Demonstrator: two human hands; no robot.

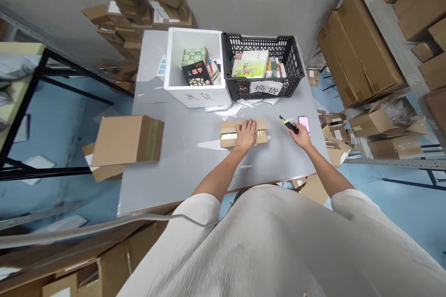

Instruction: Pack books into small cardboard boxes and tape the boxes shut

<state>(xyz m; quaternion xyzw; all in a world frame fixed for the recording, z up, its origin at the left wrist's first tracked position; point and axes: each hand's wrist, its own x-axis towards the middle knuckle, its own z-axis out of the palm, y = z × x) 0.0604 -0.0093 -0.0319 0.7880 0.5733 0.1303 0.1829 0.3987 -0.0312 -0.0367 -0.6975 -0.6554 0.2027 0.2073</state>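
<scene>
One cardboard carton on grey table, left hand laid atop, unclenched; one black-and-yellow utility knife, grasped in right hand, apart from carton; step seemingly steadying, next move probably calling for blade brought to carton

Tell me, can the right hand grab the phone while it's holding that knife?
Probably yes, but awkwardly: the right hand is right next to the phone, with nothing standing between them. Its fingers are around the knife, so putting that down first would likely help.
</scene>
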